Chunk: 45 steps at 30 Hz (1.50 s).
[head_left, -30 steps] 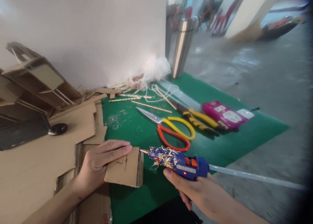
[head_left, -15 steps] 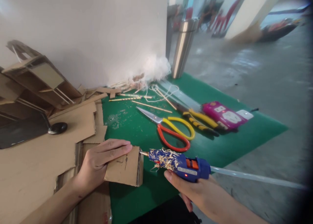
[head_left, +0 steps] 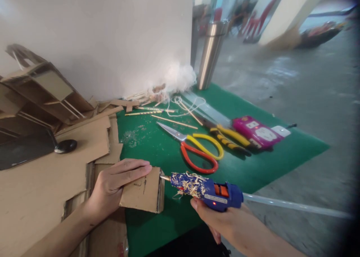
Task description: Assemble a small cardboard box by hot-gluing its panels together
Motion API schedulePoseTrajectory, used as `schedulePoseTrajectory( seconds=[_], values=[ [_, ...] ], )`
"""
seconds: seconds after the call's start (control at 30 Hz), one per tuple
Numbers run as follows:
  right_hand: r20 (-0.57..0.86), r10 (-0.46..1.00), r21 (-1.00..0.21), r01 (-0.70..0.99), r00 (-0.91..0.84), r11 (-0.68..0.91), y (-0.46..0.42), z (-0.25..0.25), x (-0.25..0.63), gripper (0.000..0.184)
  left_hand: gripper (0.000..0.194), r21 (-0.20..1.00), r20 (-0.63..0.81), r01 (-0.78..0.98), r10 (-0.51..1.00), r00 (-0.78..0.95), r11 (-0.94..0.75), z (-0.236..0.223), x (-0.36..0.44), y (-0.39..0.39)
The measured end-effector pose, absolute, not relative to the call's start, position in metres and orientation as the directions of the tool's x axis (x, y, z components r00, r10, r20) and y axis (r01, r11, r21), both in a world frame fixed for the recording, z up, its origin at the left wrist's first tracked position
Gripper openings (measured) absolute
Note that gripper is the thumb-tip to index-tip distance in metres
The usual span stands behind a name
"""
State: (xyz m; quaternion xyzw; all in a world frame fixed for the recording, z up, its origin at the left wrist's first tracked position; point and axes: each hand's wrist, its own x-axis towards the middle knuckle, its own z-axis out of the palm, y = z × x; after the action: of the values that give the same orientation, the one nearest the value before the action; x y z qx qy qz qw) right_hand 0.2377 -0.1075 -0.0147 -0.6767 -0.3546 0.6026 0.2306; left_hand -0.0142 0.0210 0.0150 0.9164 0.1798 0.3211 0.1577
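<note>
My left hand lies flat with fingers stretched out on a small cardboard piece, pressing it down on the green mat. My right hand grips a blue hot glue gun crusted with dried glue and straw bits. Its metal nozzle touches the upper right edge of the cardboard piece. A clear glue stick juts out of the gun's back toward the right.
Red-and-yellow scissors, a yellow-handled cutter, a pink power strip, wooden sticks and string lie on the mat. Cardboard sheets and a cardboard model sit left. A steel tumbler stands behind, by white fluff.
The glue gun has dipped slightly lower and its nozzle stays at the cardboard's edge. My left hand has not moved.
</note>
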Motion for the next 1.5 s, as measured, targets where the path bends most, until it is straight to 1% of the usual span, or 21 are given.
schedulePoseTrajectory(
  seconds=[0.1,0.27,0.37,0.57,0.67,0.77,0.87,0.97,1.1,1.17,1.3,1.37,1.5],
  values=[
    [-0.654,0.756,-0.743,0.184,0.0,-0.643,-0.108,-0.014,0.238,0.05,0.029,0.407,0.535,0.219,0.426,0.73,-0.887,0.013,-0.015,0.021],
    [-0.666,0.746,-0.73,0.19,0.022,-0.657,-0.111,-0.015,0.237,0.054,0.031,0.428,0.519,0.225,0.442,0.732,-0.875,0.011,-0.017,0.022],
    [-0.652,0.759,-0.745,0.191,-0.003,-0.639,-0.114,-0.017,0.239,0.05,0.032,0.428,0.519,0.224,0.441,0.732,-0.876,0.011,-0.017,0.022],
    [-0.641,0.766,-0.717,0.325,0.039,-0.617,-0.12,-0.023,0.243,0.048,0.033,0.427,0.511,0.229,0.442,0.738,-0.875,0.013,-0.016,0.022],
    [-0.647,0.762,-0.72,0.313,0.022,-0.619,-0.118,-0.021,0.241,0.045,0.032,0.415,0.519,0.231,0.438,0.734,-0.88,0.015,-0.015,0.021],
    [-0.664,0.747,-0.71,0.289,0.03,-0.642,-0.116,-0.018,0.24,0.05,0.029,0.414,0.537,0.224,0.435,0.723,-0.882,0.015,-0.014,0.021],
    [-0.661,0.747,-0.699,0.302,0.071,-0.648,-0.118,-0.019,0.241,0.053,0.028,0.415,0.541,0.221,0.435,0.72,-0.883,0.016,-0.013,0.021],
    [-0.641,0.764,-0.715,0.308,0.071,-0.628,-0.122,-0.028,0.243,0.052,0.028,0.394,0.54,0.227,0.424,0.727,-0.891,0.016,-0.013,0.021],
    [-0.657,0.748,-0.705,0.271,0.098,-0.655,-0.127,-0.047,0.241,0.061,0.029,0.396,0.546,0.215,0.417,0.726,-0.893,0.016,-0.013,0.022],
    [-0.654,0.751,-0.709,0.276,0.085,-0.649,-0.129,-0.054,0.241,0.062,0.031,0.396,0.535,0.224,0.423,0.731,-0.89,0.016,-0.014,0.022],
    [-0.642,0.765,-0.706,0.342,0.059,-0.619,-0.131,-0.049,0.246,0.057,0.032,0.381,0.528,0.245,0.427,0.734,-0.892,0.015,-0.015,0.022],
    [-0.621,0.783,-0.727,0.351,0.03,-0.59,-0.13,-0.041,0.248,0.053,0.032,0.381,0.528,0.246,0.428,0.734,-0.892,0.015,-0.015,0.022],
    [-0.545,0.837,-0.792,0.358,-0.048,-0.495,-0.128,-0.034,0.249,0.036,0.031,0.393,0.525,0.239,0.43,0.735,-0.888,0.015,-0.015,0.022]
  ],
)
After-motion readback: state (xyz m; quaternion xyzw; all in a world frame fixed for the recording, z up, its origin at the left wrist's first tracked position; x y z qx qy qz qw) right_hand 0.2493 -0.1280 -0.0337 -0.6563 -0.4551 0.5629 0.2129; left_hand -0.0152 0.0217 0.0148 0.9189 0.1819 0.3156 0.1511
